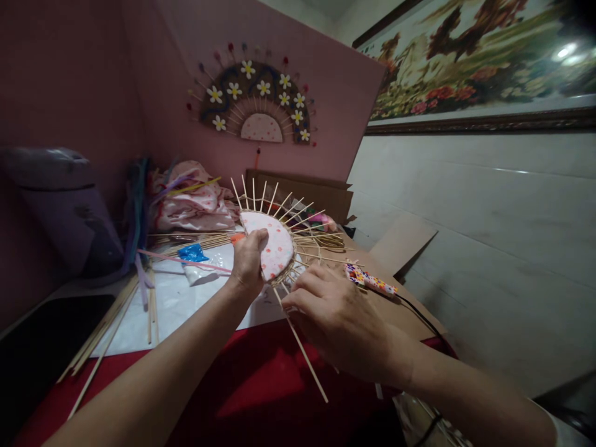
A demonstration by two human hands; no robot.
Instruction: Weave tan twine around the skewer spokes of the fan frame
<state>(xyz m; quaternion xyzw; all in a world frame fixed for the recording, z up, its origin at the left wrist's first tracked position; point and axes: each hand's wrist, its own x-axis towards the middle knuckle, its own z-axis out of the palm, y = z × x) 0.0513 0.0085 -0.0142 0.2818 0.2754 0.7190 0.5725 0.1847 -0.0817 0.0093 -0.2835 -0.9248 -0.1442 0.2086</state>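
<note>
My left hand grips a half-round fan base covered in white cloth with pinkish-red dots, its thumb lying on the front face. Thin wooden sticks fan out from the curved edge, with brownish cord running between them close to the base. One longer stick slants down towards the red cloth. My right hand is closed beside the lower sticks, fingers curled and pressed together. What lies between those fingertips is hidden.
A glue gun with a flowered cover lies on cardboard at right, its cable trailing off. Loose sticks, a blue packet and bunched dotted cloth are at left. Behind stands a pink board bearing a flower-decorated fan.
</note>
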